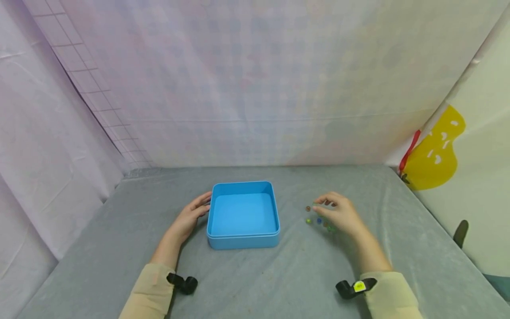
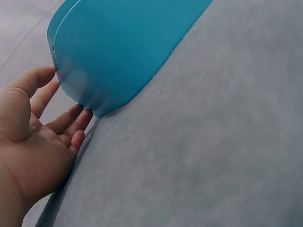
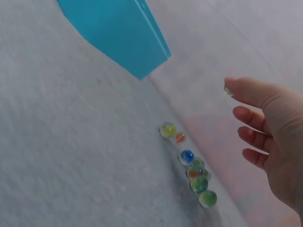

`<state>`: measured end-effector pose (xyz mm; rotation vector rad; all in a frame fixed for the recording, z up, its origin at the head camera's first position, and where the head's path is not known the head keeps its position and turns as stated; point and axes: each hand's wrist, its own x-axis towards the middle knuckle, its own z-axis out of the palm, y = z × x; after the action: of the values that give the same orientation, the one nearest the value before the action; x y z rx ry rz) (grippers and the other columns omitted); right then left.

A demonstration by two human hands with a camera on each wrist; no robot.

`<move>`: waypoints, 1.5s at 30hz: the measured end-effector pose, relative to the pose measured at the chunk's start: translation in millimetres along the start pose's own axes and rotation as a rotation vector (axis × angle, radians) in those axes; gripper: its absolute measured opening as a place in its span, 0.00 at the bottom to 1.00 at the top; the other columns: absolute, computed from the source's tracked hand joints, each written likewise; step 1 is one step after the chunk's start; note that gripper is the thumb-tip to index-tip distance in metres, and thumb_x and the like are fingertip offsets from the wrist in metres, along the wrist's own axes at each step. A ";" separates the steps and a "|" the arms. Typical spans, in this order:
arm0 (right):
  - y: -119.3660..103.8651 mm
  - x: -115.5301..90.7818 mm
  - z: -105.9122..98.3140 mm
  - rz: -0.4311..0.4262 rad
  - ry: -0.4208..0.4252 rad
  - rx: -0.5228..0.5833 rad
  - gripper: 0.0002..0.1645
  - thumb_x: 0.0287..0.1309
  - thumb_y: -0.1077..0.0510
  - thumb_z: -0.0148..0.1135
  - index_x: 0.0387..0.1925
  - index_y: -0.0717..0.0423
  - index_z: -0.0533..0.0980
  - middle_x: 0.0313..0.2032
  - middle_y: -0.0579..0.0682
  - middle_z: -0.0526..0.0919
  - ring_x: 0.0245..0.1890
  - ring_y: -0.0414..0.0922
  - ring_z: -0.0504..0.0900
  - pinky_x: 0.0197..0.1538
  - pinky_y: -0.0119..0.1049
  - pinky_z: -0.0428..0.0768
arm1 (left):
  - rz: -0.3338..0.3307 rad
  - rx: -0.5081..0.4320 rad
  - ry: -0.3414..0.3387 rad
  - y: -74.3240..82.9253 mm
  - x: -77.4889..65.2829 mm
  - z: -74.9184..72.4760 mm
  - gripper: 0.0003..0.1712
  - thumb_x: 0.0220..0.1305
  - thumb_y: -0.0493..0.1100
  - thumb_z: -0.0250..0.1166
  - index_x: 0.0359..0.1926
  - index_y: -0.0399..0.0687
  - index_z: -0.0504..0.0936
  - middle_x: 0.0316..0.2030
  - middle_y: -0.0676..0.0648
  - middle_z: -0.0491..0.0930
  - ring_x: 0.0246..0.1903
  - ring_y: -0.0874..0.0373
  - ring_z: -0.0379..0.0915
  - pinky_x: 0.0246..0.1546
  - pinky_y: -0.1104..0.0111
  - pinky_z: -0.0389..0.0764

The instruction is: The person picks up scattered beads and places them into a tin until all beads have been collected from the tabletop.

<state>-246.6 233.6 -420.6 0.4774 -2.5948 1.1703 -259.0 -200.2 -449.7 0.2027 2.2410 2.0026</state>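
Observation:
A light blue, square-cornered open box (image 1: 244, 243) stands on the grey cloth, its inside bare. My left hand (image 1: 191, 220) rests its fingertips against the box's left wall, fingers loosely extended. To the right of the box, my right hand (image 1: 339, 213) is raised off the cloth and pinches a small clear marble (image 3: 227, 90) between thumb and fingertip. Below that hand lie several glass marbles, among them a yellow marble (image 3: 167, 130), a blue marble (image 3: 187, 157), an orange-streaked marble (image 3: 180, 137) and a green marble (image 3: 208, 198). The hand partly covers this group in the head view.
Grey cloth (image 1: 275, 283) covers the table. A pale checked curtain (image 1: 255, 88) hangs along its back edge, and white cloth walls stand at both sides. The right wall bears a yellow printed shape (image 1: 436, 155).

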 end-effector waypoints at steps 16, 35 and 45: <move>-25.5 4.3 14.2 -0.043 -0.041 0.095 0.09 0.56 0.57 0.69 0.39 0.55 0.82 0.39 0.50 0.81 0.43 0.55 0.73 0.48 0.55 0.69 | 0.000 0.005 -0.001 0.9 0.7 -0.1 0.29 0.71 0.42 0.55 0.71 0.47 0.62 0.68 0.41 0.60 0.69 0.47 0.48 0.64 0.47 0.49; -44.0 14.6 36.4 -0.133 -0.046 0.104 0.10 0.53 0.60 0.71 0.38 0.58 0.82 0.37 0.50 0.81 0.40 0.53 0.73 0.43 0.55 0.72 | 0.000 0.011 -0.008 0.1 -0.1 -1.1 0.29 0.71 0.41 0.54 0.71 0.46 0.61 0.69 0.40 0.59 0.69 0.46 0.49 0.64 0.47 0.50; -52.1 14.8 50.2 -0.127 -0.074 0.110 0.10 0.54 0.59 0.71 0.38 0.55 0.83 0.38 0.46 0.80 0.41 0.50 0.72 0.45 0.56 0.70 | -0.008 0.004 0.006 -1.1 0.6 1.1 0.30 0.71 0.41 0.55 0.71 0.46 0.61 0.69 0.41 0.59 0.68 0.47 0.49 0.63 0.48 0.51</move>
<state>-244.3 160.2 -412.4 0.7109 -2.5277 1.2788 -259.4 -199.1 -450.9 0.1877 2.2457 1.9980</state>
